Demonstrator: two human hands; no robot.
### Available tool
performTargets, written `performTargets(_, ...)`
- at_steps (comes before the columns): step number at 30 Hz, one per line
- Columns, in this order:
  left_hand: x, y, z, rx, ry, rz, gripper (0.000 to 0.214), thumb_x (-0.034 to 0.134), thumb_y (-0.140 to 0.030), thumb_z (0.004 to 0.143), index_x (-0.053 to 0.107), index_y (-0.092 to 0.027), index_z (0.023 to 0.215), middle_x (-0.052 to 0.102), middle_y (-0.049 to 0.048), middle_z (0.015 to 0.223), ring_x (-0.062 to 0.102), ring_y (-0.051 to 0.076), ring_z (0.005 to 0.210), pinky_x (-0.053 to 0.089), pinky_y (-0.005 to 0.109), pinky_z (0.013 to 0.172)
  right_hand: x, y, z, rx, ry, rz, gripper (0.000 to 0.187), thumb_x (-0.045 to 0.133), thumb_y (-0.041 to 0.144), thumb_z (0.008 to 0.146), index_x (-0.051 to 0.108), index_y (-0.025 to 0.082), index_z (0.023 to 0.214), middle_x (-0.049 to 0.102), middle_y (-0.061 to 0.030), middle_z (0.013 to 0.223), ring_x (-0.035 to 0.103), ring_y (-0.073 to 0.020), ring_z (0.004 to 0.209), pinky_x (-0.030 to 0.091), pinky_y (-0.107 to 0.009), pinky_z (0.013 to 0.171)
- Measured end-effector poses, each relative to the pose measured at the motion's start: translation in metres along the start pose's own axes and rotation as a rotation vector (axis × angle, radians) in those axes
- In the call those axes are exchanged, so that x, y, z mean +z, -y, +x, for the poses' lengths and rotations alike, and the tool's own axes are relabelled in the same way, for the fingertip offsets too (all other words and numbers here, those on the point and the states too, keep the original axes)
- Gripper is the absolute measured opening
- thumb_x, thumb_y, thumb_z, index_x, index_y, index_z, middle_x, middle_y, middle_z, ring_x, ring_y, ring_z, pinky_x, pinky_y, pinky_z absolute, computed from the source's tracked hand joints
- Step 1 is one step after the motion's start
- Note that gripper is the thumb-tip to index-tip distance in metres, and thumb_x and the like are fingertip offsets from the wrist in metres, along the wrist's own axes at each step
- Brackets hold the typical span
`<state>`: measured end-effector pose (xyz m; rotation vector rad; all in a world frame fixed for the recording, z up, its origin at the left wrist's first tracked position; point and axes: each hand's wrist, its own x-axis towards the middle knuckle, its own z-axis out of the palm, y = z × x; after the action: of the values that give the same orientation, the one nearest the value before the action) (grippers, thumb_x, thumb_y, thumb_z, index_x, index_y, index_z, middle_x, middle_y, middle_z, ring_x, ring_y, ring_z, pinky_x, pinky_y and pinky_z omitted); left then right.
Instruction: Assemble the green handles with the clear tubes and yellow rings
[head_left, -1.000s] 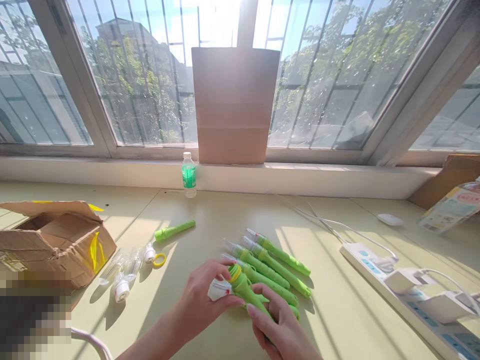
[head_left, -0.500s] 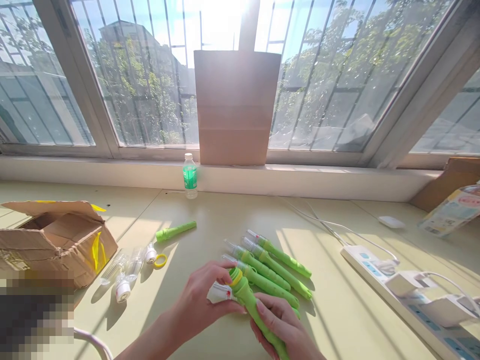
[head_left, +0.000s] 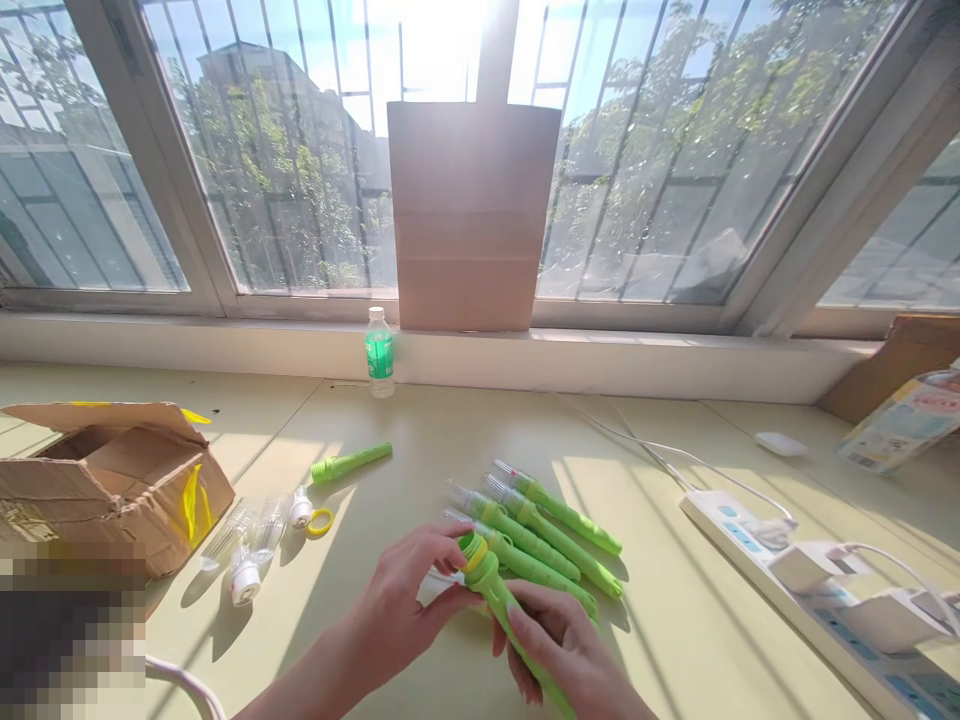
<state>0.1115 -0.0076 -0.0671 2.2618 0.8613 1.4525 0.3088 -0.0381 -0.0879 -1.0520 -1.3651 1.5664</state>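
Note:
My right hand [head_left: 559,640] is closed around a hollow green plastic tube [head_left: 504,603], its threaded mouth tilted up to the left. A yellow ring [head_left: 475,560] sits around the tube's neck, just below the rim. The index finger and thumb of my left hand [head_left: 412,585] close in on the neck at this ring. Just behind, several green tubes with clear tips [head_left: 559,512] lie side by side on the table, partly covered by my hands. A pale piece under my left fingers is mostly hidden.
Left of my hands lie a loose green tube [head_left: 351,463], a yellow ring [head_left: 320,521], white caps [head_left: 245,582] and clear covers [head_left: 268,528]. A torn cardboard box [head_left: 161,490] stands farther left. At the right is a power strip [head_left: 739,540] with cables; a bottle [head_left: 380,355] stands behind.
The yellow ring now sits slightly lower on the tube's neck, with more green rim above it. My left thumb has moved up toward the neck, and the tube has shifted slightly.

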Motion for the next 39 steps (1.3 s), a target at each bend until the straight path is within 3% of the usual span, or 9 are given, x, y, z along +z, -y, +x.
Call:
performTargets(5, 0.002, 0.003, -0.002, -0.047, 0.018, 0.027, 0.017, 0.071, -0.018, 0.081, 0.055, -0.022, 0.082, 0.077, 0.0074, 0.102, 0.073, 0.023, 0.098, 0.060, 0.029, 0.076, 0.003, 0.005, -0.003, 0.107, 0.016, -0.020, 0.053, 0.053, 0.073, 0.081, 0.057, 0.020, 0.080, 0.053, 0.0047, 0.058, 0.034, -0.0037, 0.035, 0.019, -0.020, 0.034)
performTargets(9, 0.003, 0.002, -0.002, -0.100, 0.016, 0.003, 0.021, 0.075, -0.020, 0.078, 0.054, -0.023, 0.083, 0.076, 0.0080, 0.105, 0.073, 0.024, 0.099, 0.061, 0.029, 0.074, 0.008, 0.009, -0.007, 0.179, -0.057, 0.027, 0.052, 0.070, 0.065, 0.073, 0.051, 0.024, 0.098, 0.059, 0.0065, 0.065, 0.028, -0.0001, 0.030, 0.011, -0.018, 0.031)
performTargets(13, 0.004, 0.002, -0.004, -0.094, 0.015, 0.011, 0.021, 0.071, -0.014, 0.081, 0.053, -0.024, 0.085, 0.075, 0.0063, 0.108, 0.071, 0.023, 0.103, 0.060, 0.030, 0.079, 0.007, 0.008, -0.006, 0.097, -0.067, 0.020, 0.043, 0.071, 0.058, 0.076, 0.051, 0.022, 0.084, 0.054, 0.0072, 0.067, 0.030, 0.0007, 0.031, 0.016, -0.018, 0.031)
performTargets(18, 0.004, 0.002, -0.005, -0.027, -0.010, 0.063, 0.021, 0.069, -0.014, 0.083, 0.052, -0.024, 0.088, 0.072, 0.0065, 0.114, 0.072, 0.021, 0.100, 0.059, 0.030, 0.080, 0.002, 0.000, -0.002, -0.078, -0.034, -0.072, 0.042, 0.058, 0.060, 0.086, 0.060, 0.018, 0.078, 0.054, 0.0022, 0.063, 0.049, -0.0085, 0.047, 0.037, -0.021, 0.044)
performTargets(22, 0.002, 0.003, -0.003, -0.029, 0.029, 0.032, 0.027, 0.075, -0.016, 0.079, 0.052, -0.024, 0.089, 0.074, 0.0061, 0.111, 0.071, 0.021, 0.103, 0.060, 0.027, 0.077, 0.002, -0.002, -0.002, -0.013, 0.018, -0.095, 0.049, 0.045, 0.063, 0.092, 0.056, 0.018, 0.074, 0.056, 0.0014, 0.063, 0.038, -0.0037, 0.037, 0.022, -0.020, 0.036)
performTargets(25, 0.003, 0.005, -0.004, -0.054, 0.038, 0.023, 0.025, 0.074, -0.014, 0.079, 0.052, -0.024, 0.087, 0.073, 0.0056, 0.113, 0.071, 0.021, 0.103, 0.060, 0.028, 0.078, 0.005, 0.002, -0.006, 0.094, -0.014, -0.048, 0.046, 0.053, 0.065, 0.086, 0.054, 0.020, 0.084, 0.058, 0.0032, 0.060, 0.031, -0.0010, 0.032, 0.014, -0.018, 0.033)
performTargets(29, 0.004, 0.006, -0.007, -0.039, 0.016, 0.031, 0.022, 0.071, -0.014, 0.082, 0.052, -0.023, 0.086, 0.072, 0.0068, 0.115, 0.071, 0.022, 0.103, 0.060, 0.030, 0.081, 0.006, 0.009, -0.008, 0.172, -0.082, 0.017, 0.049, 0.074, 0.058, 0.073, 0.051, 0.023, 0.100, 0.063, 0.0045, 0.069, 0.029, 0.0009, 0.030, 0.014, -0.016, 0.031)
performTargets(35, 0.003, 0.006, -0.008, 0.001, 0.080, 0.076, 0.023, 0.065, -0.012, 0.086, 0.051, -0.024, 0.100, 0.067, 0.0110, 0.123, 0.068, 0.022, 0.109, 0.059, 0.031, 0.083, 0.001, 0.005, -0.002, -0.051, -0.015, 0.008, 0.042, 0.060, 0.060, 0.085, 0.058, 0.018, 0.082, 0.058, 0.0012, 0.069, 0.047, -0.0049, 0.042, 0.031, -0.019, 0.040)
performTargets(39, 0.005, 0.008, -0.008, 0.035, 0.070, 0.100, 0.018, 0.061, -0.010, 0.088, 0.051, -0.023, 0.094, 0.068, 0.0087, 0.120, 0.069, 0.020, 0.106, 0.058, 0.030, 0.084, 0.003, 0.003, -0.004, 0.044, 0.007, -0.021, 0.046, 0.052, 0.065, 0.088, 0.058, 0.020, 0.086, 0.046, 0.0065, 0.054, 0.032, -0.0037, 0.037, 0.019, -0.020, 0.036)
